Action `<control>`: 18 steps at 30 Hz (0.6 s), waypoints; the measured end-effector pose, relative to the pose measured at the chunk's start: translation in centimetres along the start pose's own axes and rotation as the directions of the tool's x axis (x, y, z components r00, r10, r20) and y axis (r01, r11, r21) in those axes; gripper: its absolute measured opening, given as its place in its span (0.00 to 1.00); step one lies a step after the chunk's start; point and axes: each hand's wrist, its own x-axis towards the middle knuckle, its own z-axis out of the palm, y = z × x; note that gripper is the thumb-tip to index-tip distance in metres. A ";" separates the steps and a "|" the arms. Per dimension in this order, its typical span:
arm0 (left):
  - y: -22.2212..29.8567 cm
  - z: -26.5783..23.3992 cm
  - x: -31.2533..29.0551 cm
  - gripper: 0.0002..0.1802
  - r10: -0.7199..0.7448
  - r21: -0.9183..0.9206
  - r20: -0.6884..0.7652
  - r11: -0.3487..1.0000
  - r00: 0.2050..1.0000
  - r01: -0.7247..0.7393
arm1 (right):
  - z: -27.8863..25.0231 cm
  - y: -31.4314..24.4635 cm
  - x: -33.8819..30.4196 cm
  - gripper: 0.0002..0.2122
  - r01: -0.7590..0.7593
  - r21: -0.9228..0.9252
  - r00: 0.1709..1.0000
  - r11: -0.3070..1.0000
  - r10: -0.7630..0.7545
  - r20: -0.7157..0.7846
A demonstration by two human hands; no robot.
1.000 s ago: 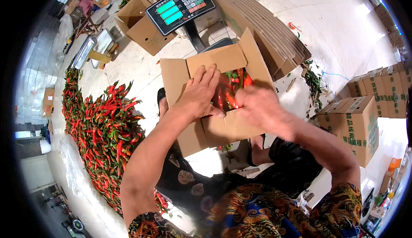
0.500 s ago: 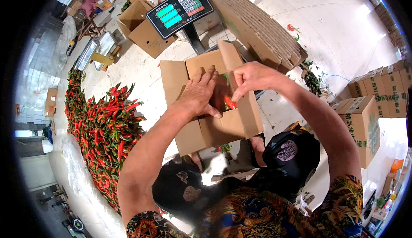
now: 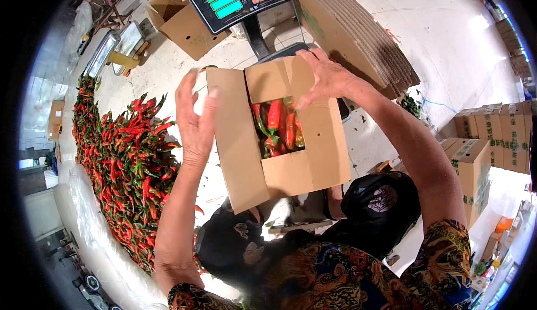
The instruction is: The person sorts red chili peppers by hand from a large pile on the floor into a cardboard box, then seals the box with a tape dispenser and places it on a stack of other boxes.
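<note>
While the right hand is spread wide over the top right corner of the cardboard box, thumb well apart from the fingers, the left hand is up just beside the box's left flap, also spread wide and with nothing in it. Its thumb overlaps the flap's edge from this angle, so I honestly can't tell if it's touching. The box is right in front of the person, above the knees in view, tipped a bit, by the dark platform of the scale; can't make out what it's resting on. Three of its flaps lie inward and the left one sticks out to the side, which leaves a squarish gap where you can see the red and green peppers packed inside. The scale's black head has three lit green windows plus a keypad, and a stack of flattened cardboard leans along on its right. Another box, with its top unfolded, is on the floor to the scale's left. Way bigger heap of peppers over on the person's left, btw, with clear plastic sheeting along its outer edge. Over on the right there's a group of closed cartons with green print. Black trousers, busy patterned top.
</note>
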 end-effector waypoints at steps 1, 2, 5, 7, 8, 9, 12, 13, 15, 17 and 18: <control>-1.2 0.3 -0.4 0.32 -0.224 -0.151 -0.061 0.965 0.973 0.212 | -0.1 -0.1 0.1 0.60 -0.008 -0.029 1.000 1.000 0.008 0.009; -0.9 0.7 -0.6 0.34 -0.326 -0.336 0.102 0.878 0.940 0.340 | 0.0 -0.4 0.0 0.60 -0.013 -0.052 1.000 0.999 0.015 0.025; 0.5 3.8 -0.8 0.40 -0.384 -0.527 0.347 0.675 0.856 0.517 | 0.0 -1.0 -0.8 0.60 -0.047 -0.078 0.997 0.996 0.051 0.053; 2.2 6.9 -0.9 0.41 -0.213 -0.398 0.227 0.870 0.950 0.290 | 0.1 -1.0 -1.2 0.59 -0.053 -0.067 0.997 0.996 0.056 0.044; 3.2 7.4 -0.4 0.42 -0.157 -0.348 0.273 0.903 0.949 0.250 | 0.2 -0.5 -2.0 0.59 -0.074 -0.054 0.997 0.996 0.075 0.020; 4.0 7.7 0.0 0.43 -0.103 -0.300 0.321 0.932 0.941 0.204 | 0.3 -0.2 -2.5 0.59 -0.094 -0.039 0.996 0.995 0.094 -0.003; 3.7 10.8 -1.2 0.41 -0.132 0.121 0.211 0.987 0.969 0.108 | 0.5 0.9 -2.2 0.60 -0.101 -0.051 0.995 0.994 0.101 0.004; 3.4 11.4 -1.7 0.37 0.012 0.188 0.200 0.981 0.980 -0.051 | 0.8 1.3 -2.1 0.60 -0.093 -0.079 0.996 0.993 0.093 -0.001; 1.6 10.7 -0.1 0.33 0.290 0.209 0.351 0.902 0.890 -0.377 | 0.0 0.1 -2.0 0.60 -0.090 -0.077 0.996 0.993 0.091 0.018; 1.2 10.9 0.0 0.32 0.270 0.315 0.389 0.859 0.881 -0.403 | 0.0 -0.1 -2.1 0.60 -0.083 -0.077 0.996 0.994 0.085 0.023; 1.2 11.2 -0.1 0.32 0.277 0.309 0.387 0.860 0.880 -0.406 | 0.1 0.2 -2.1 0.59 -0.078 -0.080 0.997 0.994 0.079 0.015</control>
